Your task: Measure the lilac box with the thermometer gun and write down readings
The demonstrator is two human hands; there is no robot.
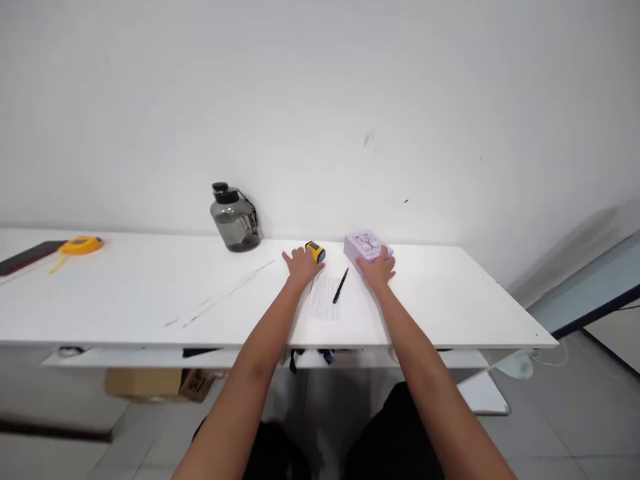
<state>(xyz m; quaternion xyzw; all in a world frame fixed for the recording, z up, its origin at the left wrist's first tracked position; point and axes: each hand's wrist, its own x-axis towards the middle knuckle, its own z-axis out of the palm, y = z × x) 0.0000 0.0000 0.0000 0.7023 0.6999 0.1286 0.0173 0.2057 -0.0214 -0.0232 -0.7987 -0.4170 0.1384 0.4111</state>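
My left hand (301, 265) rests on the white table with its fingers spread. Its thumb side is against or right beside a small yellow and black block-shaped device (316, 251), partly hidden by the hand; its exact kind is unclear. My right hand (379, 269) grips the near right side of a light purple box (367, 244) with a printed tree-like picture on top. Between the two hands, a black pen (341, 287) lies slanted on a printed sheet of paper (323, 301).
A large grey water bottle (236, 220) with a black lid stands by the wall. Further left lie a yellow-orange tape measure (81, 245) and a dark flat object (31, 256). The table (240, 313) has a shelf below, and a cardboard box (145, 383) sits underneath.
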